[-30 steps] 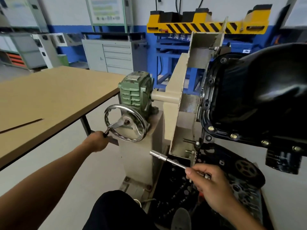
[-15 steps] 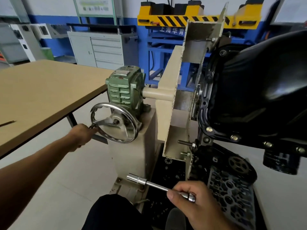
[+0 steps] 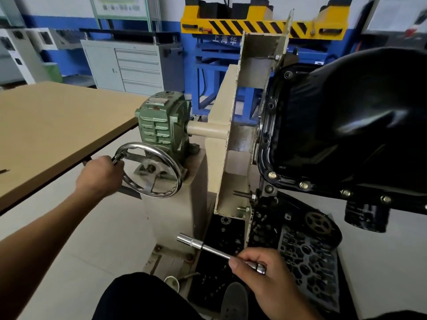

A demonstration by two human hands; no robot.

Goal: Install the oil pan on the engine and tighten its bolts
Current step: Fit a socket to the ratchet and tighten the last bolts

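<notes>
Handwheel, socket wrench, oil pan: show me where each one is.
handwheel (image 3: 150, 168), head view, on its hub.
socket wrench (image 3: 209, 247), head view, on the bare shaft just behind the socket.
oil pan (image 3: 346, 125), head view, on its glossy black bulge.

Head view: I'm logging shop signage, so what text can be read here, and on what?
"上海华": on the blue frame under the yellow beam; the rest is hidden behind the beige stand plate.
Wall poster: too blurred to read.
Green gearbox nameplate: unreadable.
White sheet, top right: blurred.
</notes>
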